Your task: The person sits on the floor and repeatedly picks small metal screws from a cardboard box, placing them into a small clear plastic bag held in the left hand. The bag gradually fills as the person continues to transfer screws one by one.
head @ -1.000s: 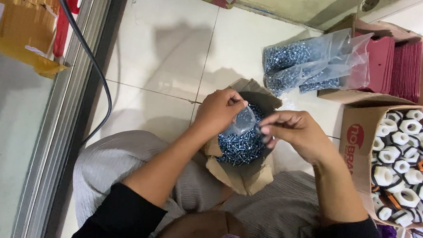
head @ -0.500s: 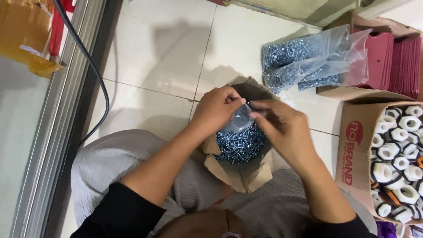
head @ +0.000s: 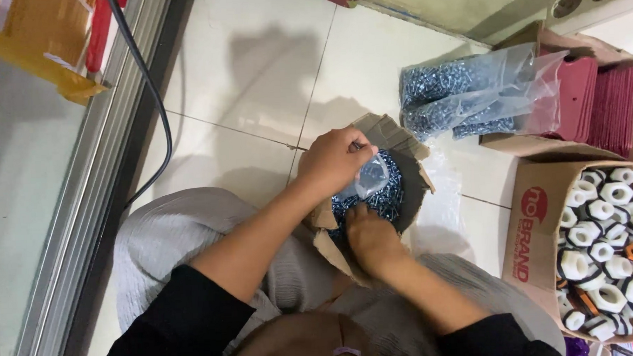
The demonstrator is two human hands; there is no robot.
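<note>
An open brown cardboard box (head: 414,169) full of small silvery screws (head: 389,195) rests against my lap on the tiled floor. My left hand (head: 333,160) pinches a small clear plastic bag (head: 371,177) by its top, just above the screws. My right hand (head: 369,238) reaches down into the box with its fingers dug into the screws; the fingertips are hidden, so what they hold cannot be seen.
Larger clear bags of screws (head: 468,92) lie on the floor behind the box. A cardboard box of white plastic nuts (head: 606,245) stands at right, with dark red flat pieces (head: 605,98) behind it. A black cable (head: 152,99) runs along a metal door track at left.
My right hand has left the top of the small bag and dropped into the box among the screws. My left hand still holds the bag in about the same place.
</note>
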